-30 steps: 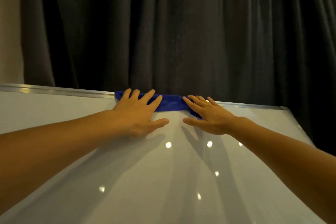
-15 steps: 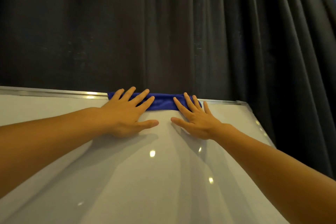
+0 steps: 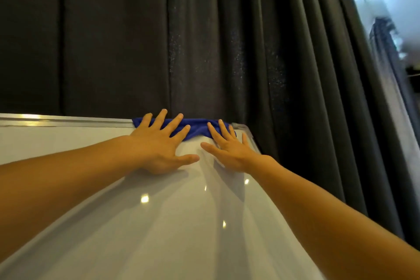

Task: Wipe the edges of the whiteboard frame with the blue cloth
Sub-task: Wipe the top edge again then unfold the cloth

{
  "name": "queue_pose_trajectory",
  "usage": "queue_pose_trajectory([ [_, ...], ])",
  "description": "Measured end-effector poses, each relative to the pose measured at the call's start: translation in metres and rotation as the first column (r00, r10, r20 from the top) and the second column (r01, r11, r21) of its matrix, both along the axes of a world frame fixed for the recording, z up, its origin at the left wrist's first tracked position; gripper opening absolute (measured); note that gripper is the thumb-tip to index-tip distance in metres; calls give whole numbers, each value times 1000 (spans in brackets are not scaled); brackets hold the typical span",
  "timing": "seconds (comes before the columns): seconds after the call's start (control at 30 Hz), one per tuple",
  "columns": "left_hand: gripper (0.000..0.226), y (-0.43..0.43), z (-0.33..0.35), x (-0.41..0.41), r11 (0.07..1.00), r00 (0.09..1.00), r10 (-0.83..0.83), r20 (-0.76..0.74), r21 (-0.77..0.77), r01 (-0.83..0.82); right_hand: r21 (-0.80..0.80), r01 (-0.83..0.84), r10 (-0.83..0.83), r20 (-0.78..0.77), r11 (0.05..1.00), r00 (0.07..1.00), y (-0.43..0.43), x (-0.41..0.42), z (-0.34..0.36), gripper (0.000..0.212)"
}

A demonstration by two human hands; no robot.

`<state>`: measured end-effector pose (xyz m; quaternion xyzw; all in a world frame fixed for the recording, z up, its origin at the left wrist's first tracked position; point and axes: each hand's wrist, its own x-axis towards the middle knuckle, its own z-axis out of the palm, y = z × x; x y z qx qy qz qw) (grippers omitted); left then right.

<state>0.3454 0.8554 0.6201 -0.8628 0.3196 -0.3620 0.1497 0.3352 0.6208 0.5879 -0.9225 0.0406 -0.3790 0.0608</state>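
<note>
Blue cloth (image 3: 195, 128): draped over whiteboard frame (image 3: 68, 120), at top right corner.
Left hand (image 3: 159, 145): fingers splayed flat, pressing cloth.
Right hand (image 3: 229, 149): likewise.

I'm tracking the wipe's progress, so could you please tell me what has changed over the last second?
Both hands, the left hand and the right hand, slid the cloth rightward along the top frame, almost to its right corner. Unchanged: fingers flat on the cloth, nothing gripped or released.
</note>
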Motion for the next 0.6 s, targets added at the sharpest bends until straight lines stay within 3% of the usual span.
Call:
queue_pose_trajectory([
  [0.13, 110, -40, 4, 6, 1000, 1000, -18, -15, -16, 17, 27, 43, -43, -2, 999, 999, -19, -3, 2, 100],
  [0.3, 112, -85, 4, 12, 999, 998, -39, 47, -24, 40, -104, 73, -64, 86, 992, 994, -51, -2, -1, 100],
  [0.47, 98, -131, 7, 15, 997, 995, -55, 82, -40, 59, -55, -1, 8, 121, 998, 993, -78, -2, 7, 83],
  [0.6, 78, -164, 8, 19, 992, 978, -103, 180, -59, 115, -45, -119, 125, 166, 992, 978, -97, -8, 32, 57],
])
